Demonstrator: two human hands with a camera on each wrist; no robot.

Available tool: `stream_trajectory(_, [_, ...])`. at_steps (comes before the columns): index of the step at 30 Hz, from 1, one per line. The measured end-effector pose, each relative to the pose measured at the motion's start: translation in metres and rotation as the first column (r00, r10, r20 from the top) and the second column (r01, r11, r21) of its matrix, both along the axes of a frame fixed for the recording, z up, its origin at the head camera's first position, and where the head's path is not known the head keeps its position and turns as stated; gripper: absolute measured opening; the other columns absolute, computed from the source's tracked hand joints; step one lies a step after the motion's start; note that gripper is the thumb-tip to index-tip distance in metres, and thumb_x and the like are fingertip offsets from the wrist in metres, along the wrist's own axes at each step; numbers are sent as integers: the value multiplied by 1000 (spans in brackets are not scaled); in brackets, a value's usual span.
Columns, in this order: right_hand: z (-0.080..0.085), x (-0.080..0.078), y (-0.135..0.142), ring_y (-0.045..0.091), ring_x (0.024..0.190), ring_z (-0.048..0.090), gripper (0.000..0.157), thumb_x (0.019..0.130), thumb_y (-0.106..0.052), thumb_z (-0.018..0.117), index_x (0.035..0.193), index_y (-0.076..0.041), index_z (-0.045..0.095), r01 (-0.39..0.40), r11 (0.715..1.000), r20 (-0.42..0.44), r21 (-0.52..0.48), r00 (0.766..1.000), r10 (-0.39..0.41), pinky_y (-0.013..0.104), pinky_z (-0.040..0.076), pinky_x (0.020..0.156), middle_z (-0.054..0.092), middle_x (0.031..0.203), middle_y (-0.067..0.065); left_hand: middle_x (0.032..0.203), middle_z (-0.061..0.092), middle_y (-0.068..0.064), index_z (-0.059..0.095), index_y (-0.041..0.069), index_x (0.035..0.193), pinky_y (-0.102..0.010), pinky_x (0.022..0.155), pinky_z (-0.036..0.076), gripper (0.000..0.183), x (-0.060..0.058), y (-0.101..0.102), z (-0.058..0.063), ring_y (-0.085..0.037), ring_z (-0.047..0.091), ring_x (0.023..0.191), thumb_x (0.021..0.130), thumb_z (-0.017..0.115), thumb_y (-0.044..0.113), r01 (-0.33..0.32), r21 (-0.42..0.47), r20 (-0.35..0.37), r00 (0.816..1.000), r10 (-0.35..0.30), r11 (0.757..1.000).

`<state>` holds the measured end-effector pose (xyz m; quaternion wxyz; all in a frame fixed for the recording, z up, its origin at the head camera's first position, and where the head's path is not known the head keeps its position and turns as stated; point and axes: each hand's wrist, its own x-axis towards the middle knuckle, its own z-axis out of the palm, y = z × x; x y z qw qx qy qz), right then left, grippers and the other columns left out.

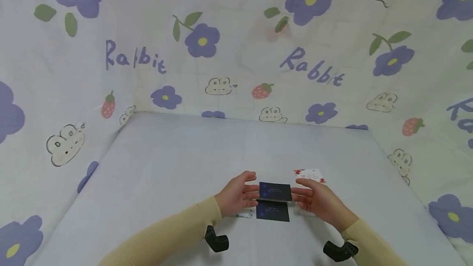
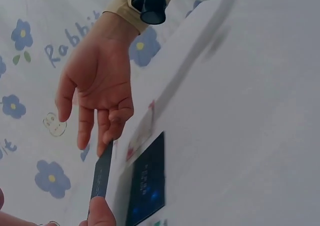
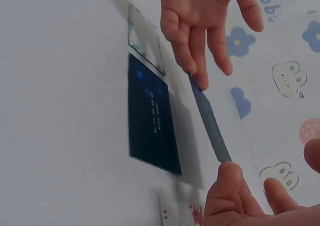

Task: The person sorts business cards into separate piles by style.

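Note:
A dark blue-black printed card (image 1: 275, 191) is raised above the table, spanning the gap between my two hands. My left hand (image 1: 235, 194) touches its left end with nearly straight fingertips, thumb held apart above. At the right end, fingertips of my right hand (image 1: 321, 200) press the card's edge, that thumb also away from it. Seen in the right wrist view, the held card (image 3: 211, 123) is almost edge-on, tilted over the table. Directly below it a second dark card (image 1: 272, 213) lies flat, its blue specks showing in the left wrist view.
Left of the flat dark card lies a white card with green print (image 3: 145, 39), partly behind my left hand in the head view. A white card with red flowers (image 1: 309, 174) lies beyond my right hand. Patterned cloth walls (image 1: 236, 65) enclose the white table (image 1: 184, 151).

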<state>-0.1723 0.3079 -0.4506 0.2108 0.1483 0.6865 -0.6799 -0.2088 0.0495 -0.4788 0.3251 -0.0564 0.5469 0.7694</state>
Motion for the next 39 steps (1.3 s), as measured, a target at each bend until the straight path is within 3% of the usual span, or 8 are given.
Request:
stream_trajectory(5, [3,13,-4,11,98,68,68,108,-39,43,159,1,21,-43,999,-17,-9,999,43,25,54,85,70,121,2,152,46,-31,40,1,153,-47,102,54,67,18,-7,-1,-44,53,135,100,53,41,1,-24,15,1000,0,1000])
stream_trajectory(11, [-1,23,-4,12,97,69,65,107,-40,47,153,2,29,-57,998,-11,-27,998,56,26,55,85,70,117,1,150,48,-32,41,1,152,-43,94,58,66,31,-12,0,-40,58,128,99,55,39,12,-51,25,1000,-10,999])
stream_trajectory(26, [-11,30,-6,11,96,69,70,107,-42,47,155,4,26,-80,996,-9,27,997,80,27,55,83,68,129,7,151,45,-34,36,-2,154,-45,97,56,67,36,-14,-4,-42,56,131,101,51,36,51,-66,9,999,-51,996])
stream_trajectory(32, [-14,30,-11,16,97,67,64,108,-39,45,153,3,30,-65,994,7,94,998,64,28,54,82,60,139,20,150,47,-34,37,-2,154,-45,96,57,65,38,-13,-7,-40,60,126,102,50,35,55,-82,3,998,-55,995])
stream_trajectory(39, [-17,31,-11,16,96,67,61,109,-37,43,153,3,29,-58,994,12,95,998,57,30,55,80,54,144,26,149,47,-34,37,-2,153,-45,96,58,64,39,-10,-7,-38,62,123,103,49,34,56,-100,-1,998,-57,993])
